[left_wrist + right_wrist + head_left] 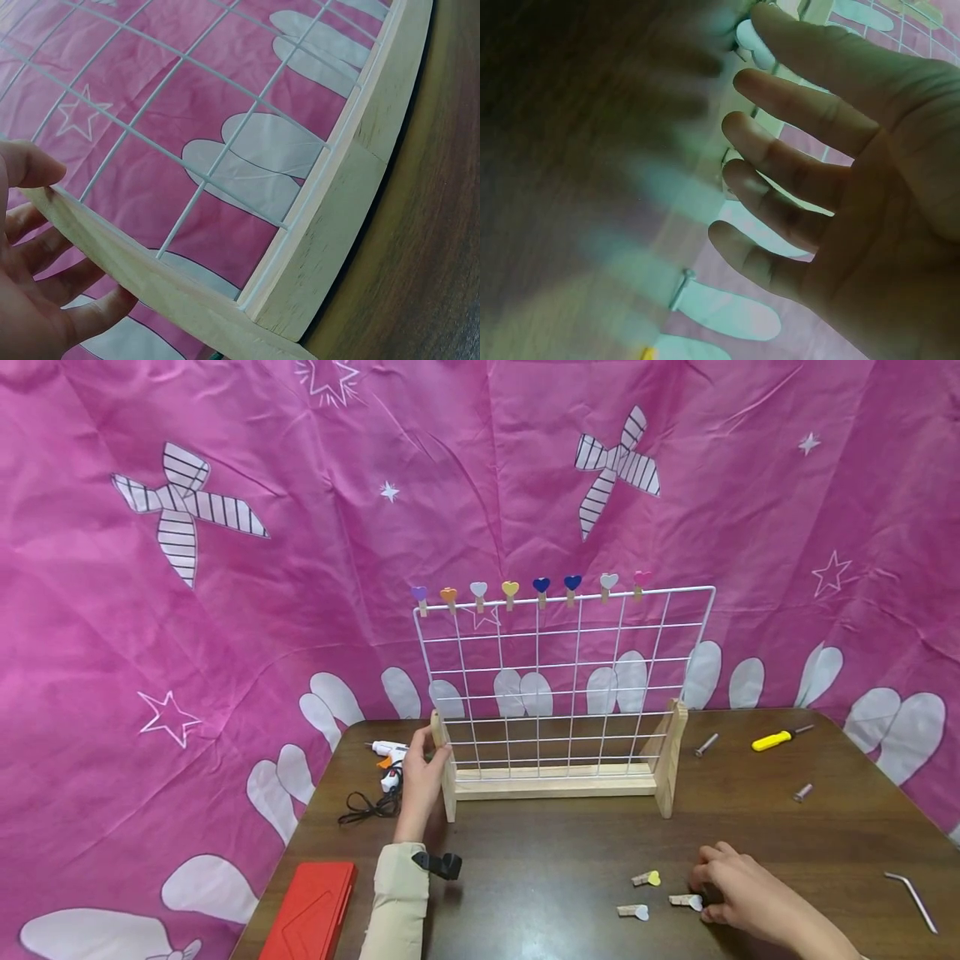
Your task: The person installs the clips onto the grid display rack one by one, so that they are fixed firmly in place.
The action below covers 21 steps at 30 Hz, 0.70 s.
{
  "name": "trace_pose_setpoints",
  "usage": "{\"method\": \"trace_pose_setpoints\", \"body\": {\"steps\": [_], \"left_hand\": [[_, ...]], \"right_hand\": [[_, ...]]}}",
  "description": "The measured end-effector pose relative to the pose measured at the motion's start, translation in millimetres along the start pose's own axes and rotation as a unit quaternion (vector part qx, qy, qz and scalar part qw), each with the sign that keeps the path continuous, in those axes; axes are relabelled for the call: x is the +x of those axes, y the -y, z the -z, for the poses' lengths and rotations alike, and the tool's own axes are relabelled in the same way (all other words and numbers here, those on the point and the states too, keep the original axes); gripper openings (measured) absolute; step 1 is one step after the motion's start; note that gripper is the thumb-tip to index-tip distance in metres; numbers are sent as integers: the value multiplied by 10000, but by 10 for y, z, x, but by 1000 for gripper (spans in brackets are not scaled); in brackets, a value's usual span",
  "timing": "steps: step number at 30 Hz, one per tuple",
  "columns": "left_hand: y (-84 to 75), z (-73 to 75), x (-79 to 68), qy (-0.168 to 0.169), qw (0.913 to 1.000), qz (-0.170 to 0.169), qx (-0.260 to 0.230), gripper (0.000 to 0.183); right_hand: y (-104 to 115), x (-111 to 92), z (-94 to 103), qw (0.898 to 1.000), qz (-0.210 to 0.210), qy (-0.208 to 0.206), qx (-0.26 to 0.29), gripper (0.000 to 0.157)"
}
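Observation:
A white wire grid (558, 681) stands upright in a wooden stand (555, 787). My left hand (423, 781) holds the stand's left upright, and in the left wrist view the thumb is on one side of the wood (142, 270) and the fingers (105, 311) on the other. Several heart-topped mini clothespins (510, 593) line the grid's top wire. On the table, my right hand (742, 889) is at a clothespin with a white heart (686, 902). Its fingers are spread and loosely bent in the right wrist view, the thumb close to the white heart (748, 35).
Left of the grid lie a glue gun (390, 750) with its black cord and a red case (309, 910). A yellow clothespin (647, 878) and another white one (633, 912) lie nearby. Rightward are two bolts (707, 744), a yellow screwdriver (780, 739) and a hex key (913, 902).

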State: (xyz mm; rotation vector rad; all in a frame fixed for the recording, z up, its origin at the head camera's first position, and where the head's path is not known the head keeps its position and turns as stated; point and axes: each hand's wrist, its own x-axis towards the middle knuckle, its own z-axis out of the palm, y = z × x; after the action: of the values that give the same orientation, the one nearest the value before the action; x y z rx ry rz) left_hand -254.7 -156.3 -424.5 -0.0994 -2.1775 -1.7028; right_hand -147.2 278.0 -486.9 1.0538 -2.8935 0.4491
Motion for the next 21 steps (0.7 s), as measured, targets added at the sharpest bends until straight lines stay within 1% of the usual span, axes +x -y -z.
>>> {"method": "trace_pose_setpoints", "body": {"steps": [6, 12, 13, 17, 20, 21], "left_hand": [[6, -13, 1, -36, 10000, -89, -20, 36], [9, -18, -1, -26, 10000, -56, 28, 36], [9, -18, 0, -21, 10000, -46, 37, 36], [14, -19, 8, -24, 10000, -45, 31, 36], [15, -16, 9, -35, 10000, -61, 16, 37], [14, -15, 9, -41, 10000, -68, 19, 37]], "right_hand": [[-48, 9, -53, 9974, 494, -476, -201, 28], [-70, 32, -82, 9957, 656, -627, -189, 31], [-66, 34, -82, 9959, 633, -621, -177, 31], [-31, 47, -64, 9995, 209, -243, 55, 31], [-3, 54, -43, 9993, -134, 128, 319, 29], [3, 55, -38, 9990, -159, 172, 377, 29]]}}
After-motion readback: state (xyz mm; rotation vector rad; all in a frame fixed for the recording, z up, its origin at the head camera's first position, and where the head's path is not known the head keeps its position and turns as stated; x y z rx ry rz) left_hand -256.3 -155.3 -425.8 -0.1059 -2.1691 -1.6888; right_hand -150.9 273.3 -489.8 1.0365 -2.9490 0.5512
